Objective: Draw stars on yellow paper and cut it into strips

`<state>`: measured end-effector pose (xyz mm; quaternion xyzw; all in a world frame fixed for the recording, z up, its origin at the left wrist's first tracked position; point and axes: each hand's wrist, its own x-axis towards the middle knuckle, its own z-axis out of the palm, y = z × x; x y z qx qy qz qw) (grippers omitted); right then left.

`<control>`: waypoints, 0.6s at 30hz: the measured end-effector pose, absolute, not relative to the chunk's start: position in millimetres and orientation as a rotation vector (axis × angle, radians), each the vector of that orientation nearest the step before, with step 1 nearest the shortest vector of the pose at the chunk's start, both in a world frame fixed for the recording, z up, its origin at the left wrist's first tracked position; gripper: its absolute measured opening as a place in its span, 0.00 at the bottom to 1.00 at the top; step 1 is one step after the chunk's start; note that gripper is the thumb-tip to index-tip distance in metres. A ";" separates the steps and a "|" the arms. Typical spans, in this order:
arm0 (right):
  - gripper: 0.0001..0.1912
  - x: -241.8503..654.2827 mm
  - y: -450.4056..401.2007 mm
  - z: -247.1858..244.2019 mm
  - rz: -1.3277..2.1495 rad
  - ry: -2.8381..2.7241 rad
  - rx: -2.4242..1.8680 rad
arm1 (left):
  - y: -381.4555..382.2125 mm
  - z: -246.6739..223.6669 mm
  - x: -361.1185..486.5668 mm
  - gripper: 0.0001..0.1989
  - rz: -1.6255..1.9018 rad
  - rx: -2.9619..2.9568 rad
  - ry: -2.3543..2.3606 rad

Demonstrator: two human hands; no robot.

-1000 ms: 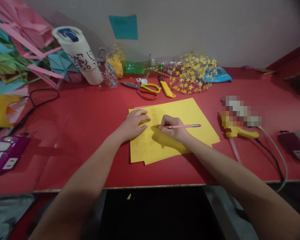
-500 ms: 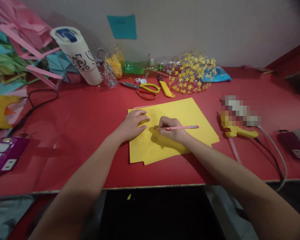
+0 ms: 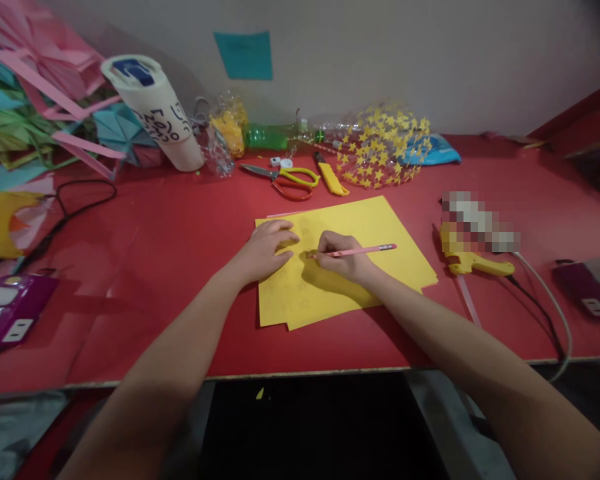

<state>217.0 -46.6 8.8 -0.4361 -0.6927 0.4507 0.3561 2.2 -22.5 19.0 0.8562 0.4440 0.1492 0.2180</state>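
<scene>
My right hand (image 3: 340,255) is closed on a pink pencil (image 3: 363,251), its tip down at the yellow paper (image 3: 375,227). The pencil leans right, with its eraser end raised. My left hand (image 3: 267,250) lies flat on the paper's left part, fingers apart, holding nothing. Faint pencil marks show on the paper between and below my hands. The sheets overlap unevenly, and a thin pink edge shows behind them. Behind the paper lie scissors (image 3: 285,179) with yellow and red handles and a yellow cutter (image 3: 333,177).
A white tumbler (image 3: 160,113), green bottle (image 3: 267,136) and star-covered clear object (image 3: 383,150) stand or lie along the wall. At right is a yellow glue gun (image 3: 475,262) with a cord; another (image 3: 0,223) is at left. Folded paper shapes (image 3: 45,67) fill the back left.
The pencil's eraser end has tilted slightly upward, with my right hand turning a little. My left hand stays in place on the paper.
</scene>
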 end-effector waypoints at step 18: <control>0.07 226.6 -41.6 35.4 1.350 -1.609 -1.207 | -15.6 14.5 -4.4 0.21 0.485 2.360 1.261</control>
